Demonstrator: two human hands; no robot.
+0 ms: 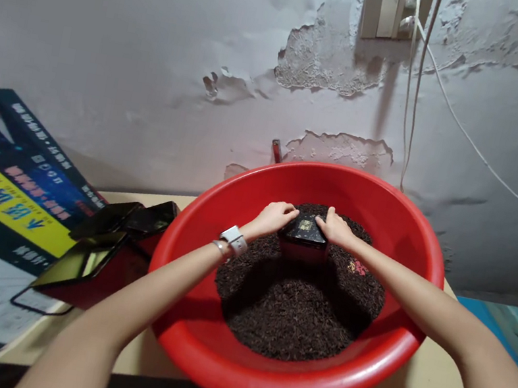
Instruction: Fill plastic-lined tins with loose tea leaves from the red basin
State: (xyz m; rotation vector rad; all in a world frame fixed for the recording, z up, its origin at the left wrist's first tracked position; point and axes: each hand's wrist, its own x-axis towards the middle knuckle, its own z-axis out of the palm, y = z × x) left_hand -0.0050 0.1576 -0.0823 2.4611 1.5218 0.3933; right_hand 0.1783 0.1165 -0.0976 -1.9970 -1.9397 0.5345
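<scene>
A red tin with a black lid (pixel 304 227) and a small gold mark on top stands in the large red basin (pixel 251 380). Around it lies a heap of dark brown loose bits (pixel 287 319), like dried tea leaves; I cannot tell exactly what they are. My left hand (pixel 275 218), with a watch and a bangle on the wrist, holds the lid's left edge. On the opposite edge, my right hand (pixel 337 228) grips with its thumb on top and fingers partly hidden. A small pink and yellowish patch (pixel 357 267) shows on the heap near my right forearm.
Left of the basin, an open red tin (pixel 99 273) lies on its side with other dark tins (pixel 154 219) by it. A printed board (pixel 4 189) leans there. The table (pixel 438 373) stands against a peeling wall carrying a socket (pixel 396 12) and hanging cables.
</scene>
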